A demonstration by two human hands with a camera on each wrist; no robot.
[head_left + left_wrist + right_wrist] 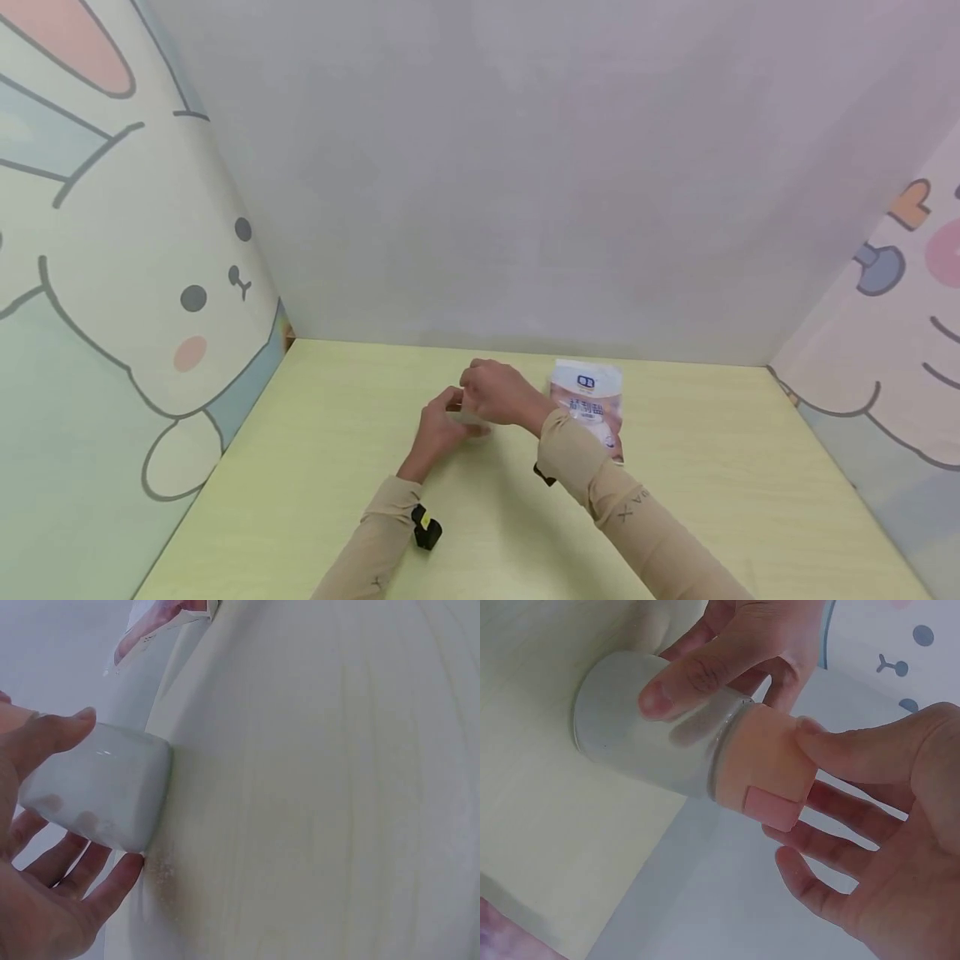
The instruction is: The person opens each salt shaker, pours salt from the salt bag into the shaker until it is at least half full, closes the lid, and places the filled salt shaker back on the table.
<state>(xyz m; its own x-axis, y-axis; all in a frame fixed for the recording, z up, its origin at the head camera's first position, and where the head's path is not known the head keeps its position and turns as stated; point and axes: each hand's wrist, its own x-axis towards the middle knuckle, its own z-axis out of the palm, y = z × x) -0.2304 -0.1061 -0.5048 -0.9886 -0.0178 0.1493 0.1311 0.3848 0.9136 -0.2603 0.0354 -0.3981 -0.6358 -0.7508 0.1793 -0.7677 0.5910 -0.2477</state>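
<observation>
Toward the far edge of the table (720,500), grips jar (639,756) with left hand (439,432), pinches orange lid (761,757) with right hand (498,393); could topple jar through uneven force.

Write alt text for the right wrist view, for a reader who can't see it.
Two hands hold a pale jar: the left hand grips its body, while the right hand pinches its orange lid, which has a pink tab. Behind them are a table and part of a cartoon face.
</observation>
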